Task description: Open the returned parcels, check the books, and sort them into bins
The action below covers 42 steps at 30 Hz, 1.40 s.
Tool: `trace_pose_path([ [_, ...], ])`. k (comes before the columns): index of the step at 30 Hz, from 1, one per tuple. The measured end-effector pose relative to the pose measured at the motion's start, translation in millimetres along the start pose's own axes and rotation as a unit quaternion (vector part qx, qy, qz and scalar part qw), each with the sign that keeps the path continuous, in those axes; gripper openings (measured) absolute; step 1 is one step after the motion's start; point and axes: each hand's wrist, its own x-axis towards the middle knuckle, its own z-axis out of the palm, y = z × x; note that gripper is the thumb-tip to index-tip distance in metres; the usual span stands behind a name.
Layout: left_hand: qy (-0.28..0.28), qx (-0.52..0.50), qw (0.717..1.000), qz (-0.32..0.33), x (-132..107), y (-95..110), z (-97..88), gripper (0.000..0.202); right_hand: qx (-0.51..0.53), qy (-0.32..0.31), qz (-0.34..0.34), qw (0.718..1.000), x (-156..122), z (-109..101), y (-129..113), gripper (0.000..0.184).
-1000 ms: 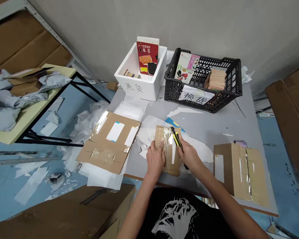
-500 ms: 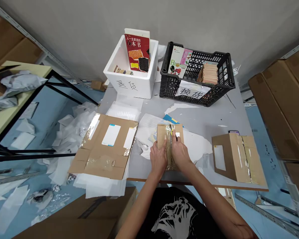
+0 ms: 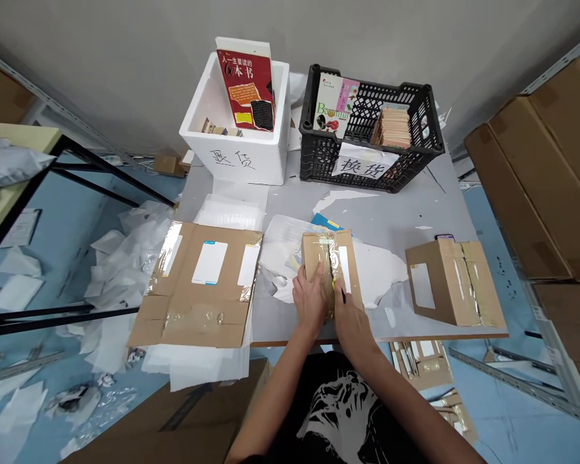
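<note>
A small taped cardboard parcel (image 3: 329,256) lies on the grey table (image 3: 396,225) near its front edge. My left hand (image 3: 310,300) presses flat on the parcel's left half, fingers spread over the cardboard. My right hand (image 3: 348,321) is closed round a yellow and black utility knife (image 3: 339,290), whose tip sits on the parcel's taped middle seam close to me. White paper and a blue slip lie under the parcel.
A flattened carton (image 3: 200,283) overhangs the table's left front. A closed carton (image 3: 452,282) stands at the right. At the back sit a white foam box (image 3: 239,132) with a red book and a black crate (image 3: 367,138) with books. Paper scraps litter the floor.
My right hand has drawn the knife along the seam from the parcel's far end toward me. The left hand stays on the parcel. The camera view has shifted right.
</note>
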Motion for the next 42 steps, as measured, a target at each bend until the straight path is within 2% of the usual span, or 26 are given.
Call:
trace_pose_path([
  [6,-0.003,-0.011,1.0,-0.001,-2.0,-0.9,-1.0,0.05,-0.012,-0.049,-0.012,0.999,-66.3,19.9,3.1,0.069],
  [11,0.006,-0.008,1.0,-0.005,-4.2,-0.9,2.5,0.049,-0.022,-0.045,0.007,0.999,-84.9,34.2,-0.4,0.071],
  [14,0.007,0.004,1.0,-0.003,-3.9,1.7,2.5,0.049,-0.033,-0.035,0.005,0.999,-89.6,26.8,1.4,0.075],
  [17,-0.006,0.034,0.999,0.01,0.4,2.3,-5.1,0.05,-0.014,-0.035,-0.024,0.999,-99.0,11.2,16.9,0.078],
  [19,-0.029,0.067,0.996,0.045,7.1,-1.4,-15.6,0.053,0.027,-0.01,-0.029,0.999,-106.9,2.2,35.6,0.08],
  [21,-0.054,0.095,0.986,0.124,17.0,-7.9,-28.0,0.056,0.073,0.038,-0.003,0.997,-112.1,-2.2,57.3,0.079],
  [23,-0.07,0.093,0.963,0.244,29.4,-13.9,-38.0,0.058,0.111,0.094,0.035,0.989,-111.7,-1.1,76.7,0.072],
  [25,-0.086,0.055,0.921,0.377,42.8,-14.8,-42.2,0.059,0.146,0.135,0.049,0.979,-105.2,3.8,89.5,0.066],
  [27,-0.141,0.01,0.866,0.48,56.1,-7.9,-41.0,0.055,0.182,0.16,0.053,0.969,-95.5,9.5,94.1,0.061],
  [28,-0.192,-0.001,0.839,0.509,62.5,-1.7,-39.3,0.052,0.201,0.164,0.058,0.964,-90.6,11.8,93.9,0.059],
  [30,-0.319,0.003,0.798,0.511,74.5,13.5,-36.0,0.046,0.238,0.157,0.077,0.956,-82.8,14.5,91.2,0.056],
  [32,-0.425,0.019,0.774,0.469,84.8,27.4,-34.0,0.043,0.275,0.145,0.096,0.946,-78.0,16.3,89.0,0.055],
  [34,-0.467,0.02,0.756,0.459,93.5,35.0,-32.7,0.044,0.316,0.141,0.113,0.931,-75.4,19.2,89.9,0.054],
  [36,-0.443,0.011,0.758,0.479,100.8,35.5,-30.7,0.044,0.367,0.138,0.129,0.911,-73.5,24.4,93.4,0.053],
  [39,-0.337,0.001,0.812,0.477,107.2,32.0,-26.7,0.046,0.459,0.117,0.147,0.869,-69.8,33.2,98.9,0.054],
  [40,-0.317,-0.001,0.823,0.472,107.5,32.5,-26.2,0.047,0.485,0.108,0.15,0.855,-68.3,35.3,100.2,0.054],
  [41,-0.319,-0.002,0.824,0.469,106.8,34.7,-26.5,0.048,0.506,0.101,0.152,0.843,-66.7,36.5,101.1,0.055],
  [42,-0.347,0.003,0.814,0.467,105.3,38.6,-27.6,0.049,0.521,0.098,0.152,0.834,-65.2,36.9,101.9,0.056],
])
